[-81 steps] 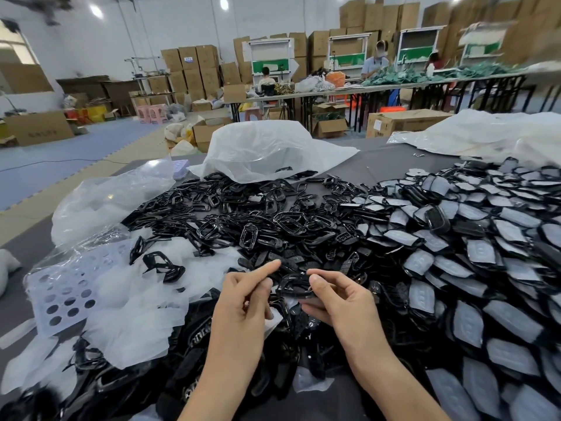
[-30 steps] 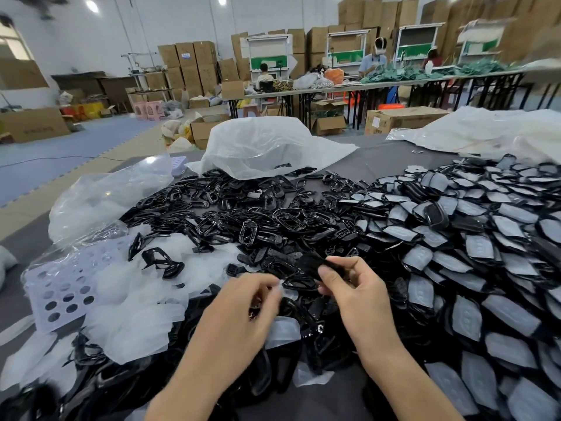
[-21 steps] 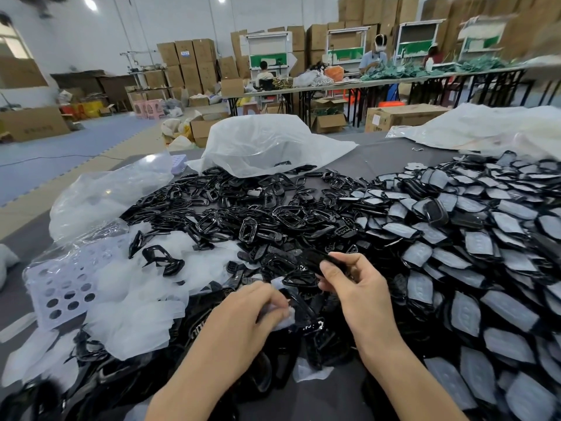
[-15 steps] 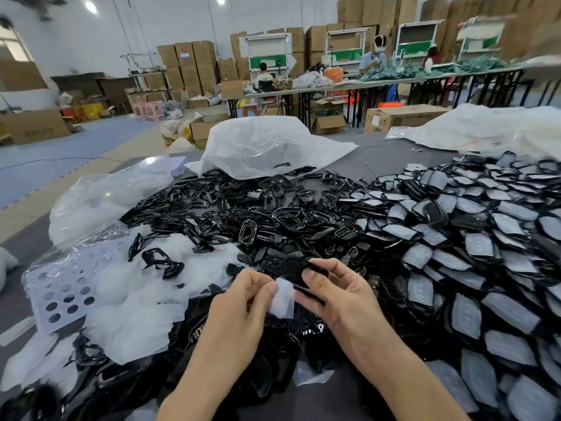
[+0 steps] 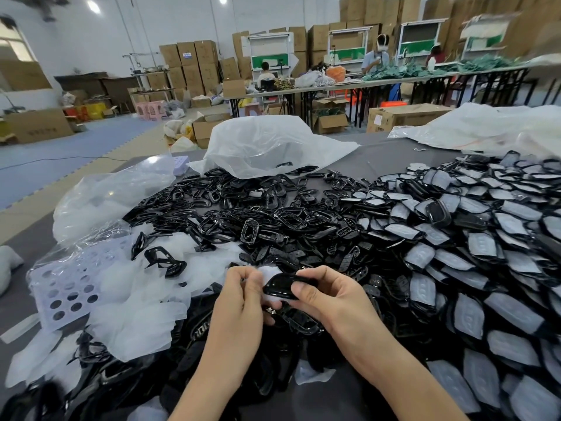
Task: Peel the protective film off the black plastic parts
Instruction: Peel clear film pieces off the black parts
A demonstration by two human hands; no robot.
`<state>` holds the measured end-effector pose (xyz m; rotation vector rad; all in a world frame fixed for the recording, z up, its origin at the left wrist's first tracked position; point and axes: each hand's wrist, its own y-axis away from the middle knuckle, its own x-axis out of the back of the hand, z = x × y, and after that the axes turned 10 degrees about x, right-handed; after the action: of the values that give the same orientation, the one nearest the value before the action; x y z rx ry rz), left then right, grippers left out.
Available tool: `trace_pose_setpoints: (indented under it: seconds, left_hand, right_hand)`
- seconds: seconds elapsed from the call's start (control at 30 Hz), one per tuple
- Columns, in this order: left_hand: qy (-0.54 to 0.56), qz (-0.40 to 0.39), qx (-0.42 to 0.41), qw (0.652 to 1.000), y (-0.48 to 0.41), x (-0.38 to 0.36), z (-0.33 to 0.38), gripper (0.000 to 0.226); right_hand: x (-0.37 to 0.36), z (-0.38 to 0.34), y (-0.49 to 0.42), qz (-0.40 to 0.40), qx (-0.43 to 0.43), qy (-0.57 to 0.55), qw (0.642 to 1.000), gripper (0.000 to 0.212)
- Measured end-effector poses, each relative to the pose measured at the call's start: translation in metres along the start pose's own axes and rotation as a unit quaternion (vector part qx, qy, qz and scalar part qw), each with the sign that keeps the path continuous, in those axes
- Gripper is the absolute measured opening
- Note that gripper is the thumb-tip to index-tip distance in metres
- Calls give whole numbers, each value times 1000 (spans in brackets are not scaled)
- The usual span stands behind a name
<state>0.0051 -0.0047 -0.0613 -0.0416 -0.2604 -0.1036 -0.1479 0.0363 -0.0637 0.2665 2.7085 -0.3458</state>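
Black glossy part (image 5: 280, 287) sits between our hands, low over the heap in front of us. Our right hand (image 5: 334, 302) grips it, thumb on top, fingers curled behind. Our left hand (image 5: 243, 299) pinches the white film (image 5: 271, 273) at its left end. Film-covered parts (image 5: 464, 262) lie piled to the right, loose films (image 5: 136, 308) to the left.

Bright, even light comes from ceiling lamps (image 5: 93, 6) and a window (image 5: 13, 48) at left. Shadows are soft; the black parts (image 5: 285, 218) glint. Edges bend; the top right corner is blurred.
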Motion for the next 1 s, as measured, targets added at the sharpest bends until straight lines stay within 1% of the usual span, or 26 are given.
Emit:
trace_pose_setpoints:
  seconds: [0.07, 0.13, 0.23, 0.33, 0.4, 0.43, 0.53, 0.67, 0.73, 0.8, 0.9, 1.0]
  left_hand:
    - [64, 38, 32, 997, -7, 5, -1, 19]
    - [128, 74, 52, 988, -14, 13, -1, 18]
    - [165, 70, 55, 982, -17, 16, -1, 17]
    - [142, 43, 24, 989, -13, 12, 0, 12]
    - [134, 38, 4, 990, -10, 10, 1, 10]
    - [139, 37, -2, 990, -9, 10, 1, 12]
    - [131, 9, -5, 991, -6, 10, 4, 25]
    - [46, -28, -28, 998, 0, 6, 5, 35]
    - [26, -15, -43, 999, 1, 2, 4, 25]
    - [18, 6, -62, 998, 2, 0, 6, 12]
    - [22, 1, -76, 997, 3, 1, 5, 19]
    - [63, -44, -52, 996, 2, 2, 6, 20]
  right_hand:
    - [0, 0, 0, -2, -2, -1, 1000, 19]
    - [3, -1, -2, 4, -10, -23, 1000, 26]
    - [7, -3, -2, 18, -23, -38, 999, 28]
    - [8, -4, -2, 26, -14, 33, 999, 31]
    - [8, -5, -2, 34, 7, 77, 996, 28]
    - [8, -6, -3, 42, 19, 79, 996, 26]
    - [9, -7, -5, 69, 36, 19, 997, 20]
    - [11, -6, -6, 118, 25, -30, 992, 24]
    - [11, -5, -7, 139, 20, -30, 990, 26]
    - [12, -4, -8, 154, 17, -30, 987, 21]
    - [12, -4, -9, 167, 10, -24, 986, 18]
    - [12, -4, -8, 157, 4, -25, 987, 17]
